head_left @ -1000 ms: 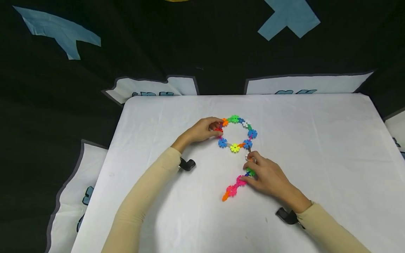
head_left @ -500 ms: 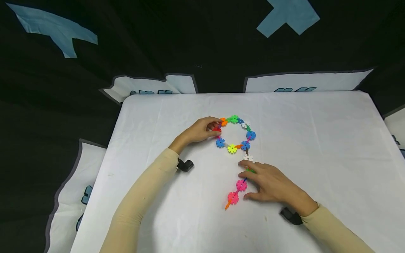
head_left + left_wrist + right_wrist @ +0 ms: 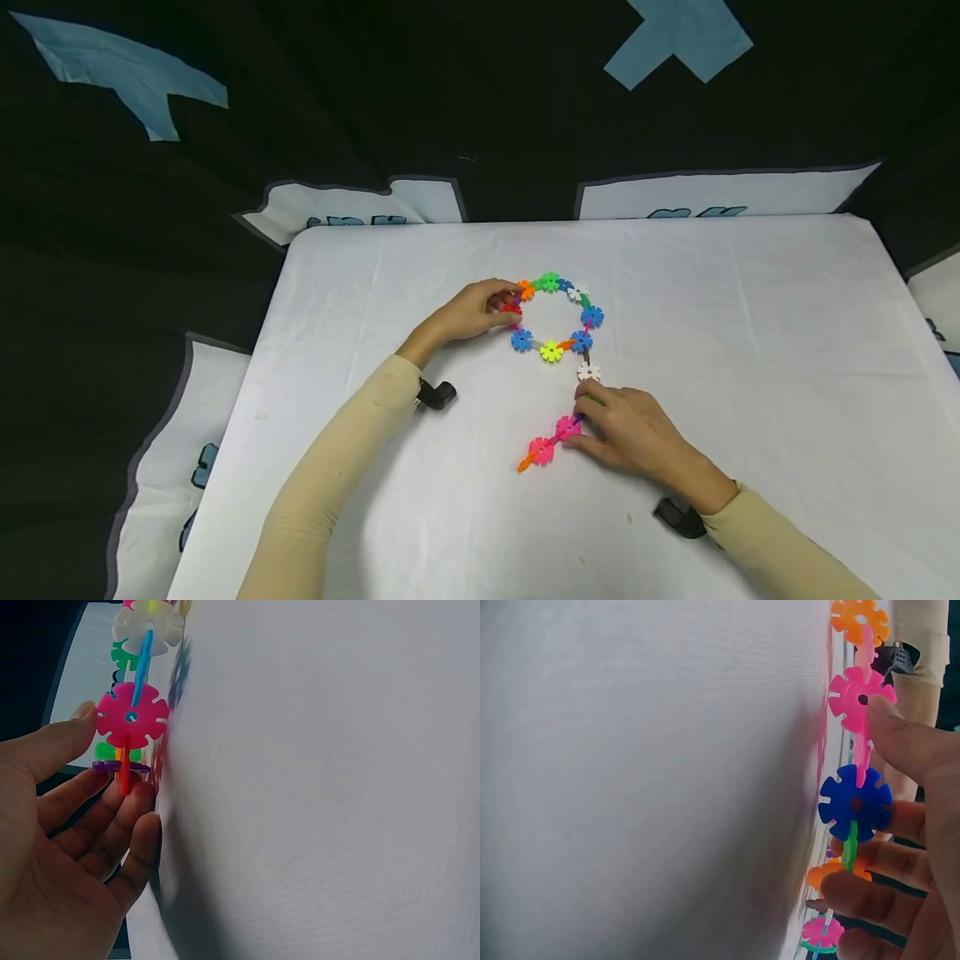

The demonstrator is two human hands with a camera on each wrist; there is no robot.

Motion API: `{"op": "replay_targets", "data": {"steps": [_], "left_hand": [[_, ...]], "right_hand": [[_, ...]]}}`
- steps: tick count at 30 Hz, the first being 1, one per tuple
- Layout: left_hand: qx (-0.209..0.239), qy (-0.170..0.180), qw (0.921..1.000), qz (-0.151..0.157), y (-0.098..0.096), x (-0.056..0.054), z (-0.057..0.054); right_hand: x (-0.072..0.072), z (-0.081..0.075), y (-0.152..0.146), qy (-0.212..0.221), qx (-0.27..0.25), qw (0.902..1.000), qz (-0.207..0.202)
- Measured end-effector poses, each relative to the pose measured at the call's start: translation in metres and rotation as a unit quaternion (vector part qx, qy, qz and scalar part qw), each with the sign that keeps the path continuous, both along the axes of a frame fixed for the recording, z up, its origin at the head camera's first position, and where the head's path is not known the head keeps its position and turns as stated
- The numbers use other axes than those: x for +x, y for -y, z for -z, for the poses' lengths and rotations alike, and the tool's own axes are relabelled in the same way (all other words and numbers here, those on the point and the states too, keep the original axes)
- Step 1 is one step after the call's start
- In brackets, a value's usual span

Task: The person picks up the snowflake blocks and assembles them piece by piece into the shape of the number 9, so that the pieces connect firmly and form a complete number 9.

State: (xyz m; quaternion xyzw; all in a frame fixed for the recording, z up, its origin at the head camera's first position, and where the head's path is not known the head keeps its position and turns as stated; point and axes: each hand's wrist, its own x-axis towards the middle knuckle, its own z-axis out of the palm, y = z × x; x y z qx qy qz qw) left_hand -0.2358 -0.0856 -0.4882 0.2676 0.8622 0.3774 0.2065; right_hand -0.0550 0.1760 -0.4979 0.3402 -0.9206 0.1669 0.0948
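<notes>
A chain of interlocking snowflake discs in many colours lies on the white table, joined into a ring with a tail at its lower right. My left hand holds the ring's left side; in the left wrist view the thumb is at the edge of a pink disc, with fingertips by a purple disc and a red one. My right hand grips the tail, hiding part of it. Its thumb rests on a pink disc in the right wrist view, fingers behind a blue disc. Beyond it, the tail ends in an orange disc.
A white cloth covers the table. Behind its far edge hangs a dark curtain with blue and white shapes. Black wrist cameras sit at both sleeves.
My right hand, spread wider half a second ago with its thumb off the tail, has closed on it. The tail's free end has swung left and away from me. My left hand stays at the ring.
</notes>
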Motion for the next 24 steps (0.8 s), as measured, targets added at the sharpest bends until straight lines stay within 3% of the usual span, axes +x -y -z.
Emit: {"op": "replay_targets", "data": {"steps": [12,24], "left_hand": [[0.003,-0.007,1.0000,0.002,0.002,-0.004,-0.004],[0.009,-0.015,0.9998,0.000,0.001,0.001,0.002]], "right_hand": [[0.001,-0.004,0.006,0.015,-0.005,0.9998,0.016],[0.008,0.002,0.014,0.016,-0.002,0.9991,0.038]]}}
